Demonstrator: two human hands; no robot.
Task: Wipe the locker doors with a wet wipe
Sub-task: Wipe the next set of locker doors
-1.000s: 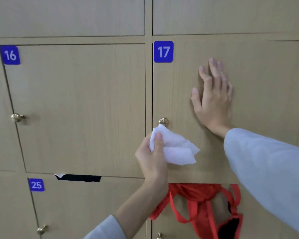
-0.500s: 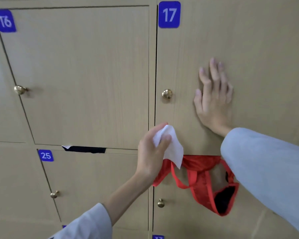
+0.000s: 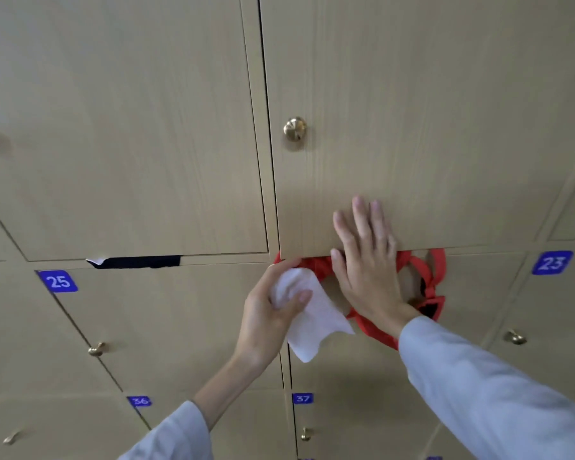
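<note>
A wall of pale wood lockers fills the view, and the big door (image 3: 412, 127) with the brass knob (image 3: 295, 128) is the one to reckon everything from. Its lower edge runs left to right, and a red strap (image 3: 427, 277) of some bag hangs out from under that edge, looping down over the door below.

To the left of the big door is a neighbour door (image 3: 130, 144), with a strip of black cloth (image 3: 140, 261) caught under its bottom edge. Below that sits the door tagged 25 (image 3: 58, 280); further down the tags 36 and 37 show, and a tag reading 23 sits below the big door's right corner.

The right hand (image 3: 367, 257) lies flat with fingers straight, across the big door's bottom edge, fingertips on the wood and palm over the red strap. It holds nothing.

The left hand (image 3: 273, 313) is just below the big door's lower left corner, fingers and thumb curled round the wipe (image 3: 312, 317), which is bunched in the grip with a loose tail hanging down.

So the wipe sits under the surface to be cleaned: the big door lies up and a little right of the left hand, which is the hand to do the work. I'd judge the next stroke wants to go along that bottom edge, but the strap and the right hand lie in its path.
</note>
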